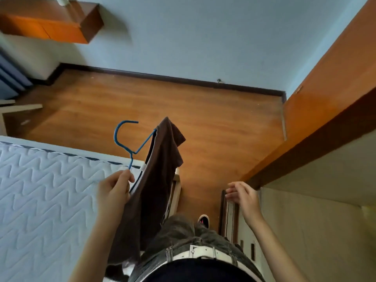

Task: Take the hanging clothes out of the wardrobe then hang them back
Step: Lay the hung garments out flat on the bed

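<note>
Left hand [114, 192] pinching blue hanger [130, 143] low on one arm, brown garment [160, 180] draped over it, hanging btwn mattress [40, 190] & wardrobe [325, 123]. Right hand [242, 195] empty, fingers loose, near wardrobe edge. Garment looks light, floppy, prob slides off tilted wire. You'd do better gripping at hook base, keep hanger level, w/ free hand steadying cloth.

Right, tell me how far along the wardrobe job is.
Done: one brown garment on a blue hanger is out of the wardrobe. In hand: the left hand grips that hanger beside the mattress; the right hand is open and empty. Left: hanging it back. The wardrobe's inside isn't visible.
</note>
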The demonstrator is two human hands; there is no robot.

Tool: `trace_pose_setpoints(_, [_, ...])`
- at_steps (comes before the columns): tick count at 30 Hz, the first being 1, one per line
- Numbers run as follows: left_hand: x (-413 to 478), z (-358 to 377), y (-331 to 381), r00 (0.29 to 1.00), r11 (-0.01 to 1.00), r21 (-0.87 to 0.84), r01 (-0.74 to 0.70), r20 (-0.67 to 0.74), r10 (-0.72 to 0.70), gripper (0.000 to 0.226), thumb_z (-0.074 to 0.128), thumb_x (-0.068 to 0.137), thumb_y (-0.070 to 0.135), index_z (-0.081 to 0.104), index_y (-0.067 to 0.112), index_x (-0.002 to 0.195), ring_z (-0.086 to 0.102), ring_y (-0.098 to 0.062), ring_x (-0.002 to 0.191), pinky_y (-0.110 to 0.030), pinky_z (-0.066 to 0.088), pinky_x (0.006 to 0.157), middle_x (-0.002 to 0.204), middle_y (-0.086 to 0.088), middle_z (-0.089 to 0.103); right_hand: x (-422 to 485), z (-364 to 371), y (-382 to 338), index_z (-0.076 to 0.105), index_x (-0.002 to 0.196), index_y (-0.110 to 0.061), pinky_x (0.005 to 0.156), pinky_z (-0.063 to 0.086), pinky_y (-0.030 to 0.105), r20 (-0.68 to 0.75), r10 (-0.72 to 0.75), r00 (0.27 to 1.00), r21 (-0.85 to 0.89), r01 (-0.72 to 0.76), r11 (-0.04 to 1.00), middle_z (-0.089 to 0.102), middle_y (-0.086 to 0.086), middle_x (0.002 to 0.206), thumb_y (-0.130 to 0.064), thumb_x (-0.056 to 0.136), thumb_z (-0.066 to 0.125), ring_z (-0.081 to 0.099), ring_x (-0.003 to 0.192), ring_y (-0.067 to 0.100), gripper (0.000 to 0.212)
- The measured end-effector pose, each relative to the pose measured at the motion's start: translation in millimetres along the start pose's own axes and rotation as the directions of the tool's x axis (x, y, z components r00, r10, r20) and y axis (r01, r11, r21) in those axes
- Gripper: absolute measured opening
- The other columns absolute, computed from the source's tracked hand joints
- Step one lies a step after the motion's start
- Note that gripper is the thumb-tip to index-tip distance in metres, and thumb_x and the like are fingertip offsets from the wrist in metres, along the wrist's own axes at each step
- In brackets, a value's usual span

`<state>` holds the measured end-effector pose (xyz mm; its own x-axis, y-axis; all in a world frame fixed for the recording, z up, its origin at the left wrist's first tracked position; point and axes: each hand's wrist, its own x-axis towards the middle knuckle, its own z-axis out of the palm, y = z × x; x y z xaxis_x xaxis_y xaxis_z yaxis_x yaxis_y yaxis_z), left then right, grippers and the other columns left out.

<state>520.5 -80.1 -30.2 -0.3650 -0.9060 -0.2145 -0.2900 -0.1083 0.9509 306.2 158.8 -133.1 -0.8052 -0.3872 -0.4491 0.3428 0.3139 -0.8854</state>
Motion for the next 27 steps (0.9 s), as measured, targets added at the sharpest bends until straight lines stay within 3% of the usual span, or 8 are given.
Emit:
trace_pose_setpoints(5, [52.8,40.0,10.0,0.993,0.998,0.038,0.055,-0.107,-0.051,0.028,0.054,0.081,0.022,0.055,0.002,0.062,0.028,-0.018,0.047,-0.03,0.027,0.054,0.048,0.002,0.03,98.7,16.8,-66.3,0.065,0.096,0.004,0.063,0.054,0.027,0.129,-0.052,0.99,-0.028,0.056,0.998,0.067,0.017,0.083,-0.014,0.103,0.041,0.067,0.07,0.023,0.031])
trace_pose_setpoints(9, [109.5,71.7,22.4,0.982,0.989,0.11,0.096,-0.172,-0.076,0.025,0.054,0.077,0.025,0.056,0.01,0.058,0.029,-0.019,0.053,-0.039,0.028,0.059,0.047,0.005,0.029,184.5,49.2,-115.9,0.065,0.095,0.006,0.062,0.055,0.026,0.2,-0.102,0.975,0.001,0.104,0.995,0.067,0.018,0.082,-0.012,0.103,0.041,0.067,0.067,0.018,0.031])
trace_pose_setpoints(14, [207.2,121.1,63.4,0.97,0.998,0.049,0.039,-0.24,-0.026,0.028,0.055,0.087,0.015,0.057,0.007,0.06,0.03,-0.009,0.045,-0.031,0.028,0.056,0.046,0.005,0.032,282.5,80.7,-189.2,0.064,0.098,0.01,0.065,0.056,0.031,0.238,-0.169,0.956,0.05,0.161,0.986,0.067,0.02,0.083,-0.009,0.102,0.04,0.068,0.068,0.021,0.03])
trace_pose_setpoints(19, [319.6,158.8,122.7,0.963,0.998,-0.008,-0.068,-0.263,0.063,0.032,0.055,0.089,0.019,0.059,0.007,0.059,0.029,-0.014,0.044,-0.032,0.028,0.054,0.044,0.004,0.033,361.4,88.3,-260.5,0.065,0.099,0.008,0.069,0.058,0.031,0.259,-0.211,0.942,0.066,0.201,0.977,0.068,0.023,0.087,-0.011,0.103,0.04,0.068,0.076,0.028,0.031])
trace_pose_setpoints(27, [442.0,213.3,172.5,0.93,0.995,-0.025,-0.099,-0.357,0.084,0.036,0.054,0.093,0.014,0.06,0.013,0.058,0.031,-0.011,0.043,-0.029,0.03,0.051,0.044,0.007,0.037,494.3,116.8,-352.4,0.066,0.097,0.005,0.071,0.059,0.033,0.349,-0.248,0.904,0.033,0.253,0.967,0.069,0.019,0.086,-0.009,0.102,0.039,0.069,0.076,0.025,0.03])
